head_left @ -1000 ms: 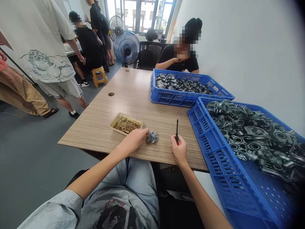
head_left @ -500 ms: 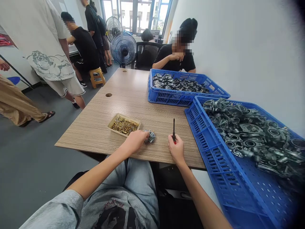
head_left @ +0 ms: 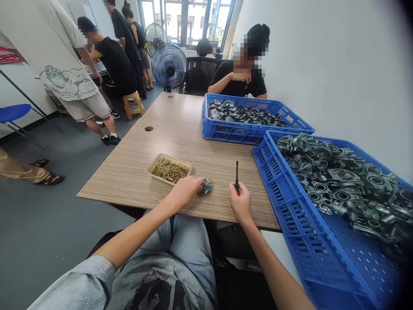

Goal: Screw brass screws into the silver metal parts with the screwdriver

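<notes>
My left hand [head_left: 189,188] is closed around the near side of a small grey metal casting [head_left: 205,186] resting on the wood-grain table [head_left: 129,172]. Its fingertips partly cover the casting. To the right, my right hand [head_left: 240,200] grips a screwdriver [head_left: 237,174] by its red and black handle, with the dark shaft pointing up and away from me. Left of the casting stands a shallow cream tray [head_left: 150,171] filled with brass-coloured screws [head_left: 171,169], just beyond my left wrist.
A blue crate [head_left: 274,181] of metal castings [head_left: 342,174] stands at my right. Behind it, another blue crate [head_left: 232,133] holds similar parts. A person in black [head_left: 237,82] sits across the table. Fans [head_left: 169,66] and other people are further back.
Both hands keep their grips with hardly any movement. The view has shifted slightly. In the background at left, the standing people have changed position, uncovering more of a blue chair.
</notes>
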A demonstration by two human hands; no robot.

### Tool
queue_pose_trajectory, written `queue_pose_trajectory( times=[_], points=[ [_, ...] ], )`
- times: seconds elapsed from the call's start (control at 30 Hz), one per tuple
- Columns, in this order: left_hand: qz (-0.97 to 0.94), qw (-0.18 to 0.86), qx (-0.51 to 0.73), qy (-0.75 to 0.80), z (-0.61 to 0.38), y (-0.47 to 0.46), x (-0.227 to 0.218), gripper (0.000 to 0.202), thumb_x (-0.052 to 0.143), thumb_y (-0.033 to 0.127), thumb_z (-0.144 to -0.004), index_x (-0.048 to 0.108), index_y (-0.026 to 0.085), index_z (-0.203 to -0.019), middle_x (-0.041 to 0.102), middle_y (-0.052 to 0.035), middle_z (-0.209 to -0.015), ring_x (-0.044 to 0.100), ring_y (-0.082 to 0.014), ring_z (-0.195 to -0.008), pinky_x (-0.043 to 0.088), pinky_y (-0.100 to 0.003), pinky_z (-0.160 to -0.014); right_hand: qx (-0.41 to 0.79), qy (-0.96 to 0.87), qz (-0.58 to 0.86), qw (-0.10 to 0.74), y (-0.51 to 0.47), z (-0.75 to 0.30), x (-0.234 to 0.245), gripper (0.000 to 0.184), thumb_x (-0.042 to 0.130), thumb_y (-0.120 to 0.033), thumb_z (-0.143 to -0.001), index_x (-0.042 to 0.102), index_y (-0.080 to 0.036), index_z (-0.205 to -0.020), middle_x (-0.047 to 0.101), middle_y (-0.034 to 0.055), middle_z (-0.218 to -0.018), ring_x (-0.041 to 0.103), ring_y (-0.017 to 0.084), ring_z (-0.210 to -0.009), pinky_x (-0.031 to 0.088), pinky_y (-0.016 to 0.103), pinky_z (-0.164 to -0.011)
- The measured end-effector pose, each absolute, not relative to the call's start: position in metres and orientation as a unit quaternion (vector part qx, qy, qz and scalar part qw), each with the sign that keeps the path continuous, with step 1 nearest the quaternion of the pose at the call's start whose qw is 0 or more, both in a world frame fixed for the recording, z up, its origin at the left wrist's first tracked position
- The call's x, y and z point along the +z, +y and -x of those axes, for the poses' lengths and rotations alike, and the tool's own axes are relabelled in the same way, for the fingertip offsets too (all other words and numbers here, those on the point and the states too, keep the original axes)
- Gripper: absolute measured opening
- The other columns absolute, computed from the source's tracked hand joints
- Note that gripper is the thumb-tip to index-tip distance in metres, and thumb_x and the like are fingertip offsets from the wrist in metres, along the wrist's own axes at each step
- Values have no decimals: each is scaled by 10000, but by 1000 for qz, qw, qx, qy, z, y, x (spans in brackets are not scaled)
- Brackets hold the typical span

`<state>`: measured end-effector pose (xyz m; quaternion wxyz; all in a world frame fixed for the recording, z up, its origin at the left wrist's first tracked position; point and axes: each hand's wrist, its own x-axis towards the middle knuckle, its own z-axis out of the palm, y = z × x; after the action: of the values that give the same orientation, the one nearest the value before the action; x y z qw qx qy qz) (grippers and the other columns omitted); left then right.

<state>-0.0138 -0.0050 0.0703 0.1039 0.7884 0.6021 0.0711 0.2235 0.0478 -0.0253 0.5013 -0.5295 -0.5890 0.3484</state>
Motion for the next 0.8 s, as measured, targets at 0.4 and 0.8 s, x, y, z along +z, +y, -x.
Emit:
queue_pose_trajectory(
  times=[0.4,0.8],
  points=[
    [-810,73,124,569,12,-1,42,83,572,251,-1060,648,216,-1059,729,-50,-986,695,-218,-971,550,-299,-812,323,-591,548,496,48,-224,-25,339,609,-550,-914,624,-211,-927,619,25,-780,602,218,-763,518,337,-730],
    [-846,-50,286,448,22,12,10,148,545,117,-1031,645,178,-1121,606,-117,-1417,565,-254,-1363,538,-430,-1122,399,-590,561,422,53,-228,-13,538,624,-382,-777,566,-199,-1279,693,100,-1090,586,210,-736,531,398,-726]
  ],
)
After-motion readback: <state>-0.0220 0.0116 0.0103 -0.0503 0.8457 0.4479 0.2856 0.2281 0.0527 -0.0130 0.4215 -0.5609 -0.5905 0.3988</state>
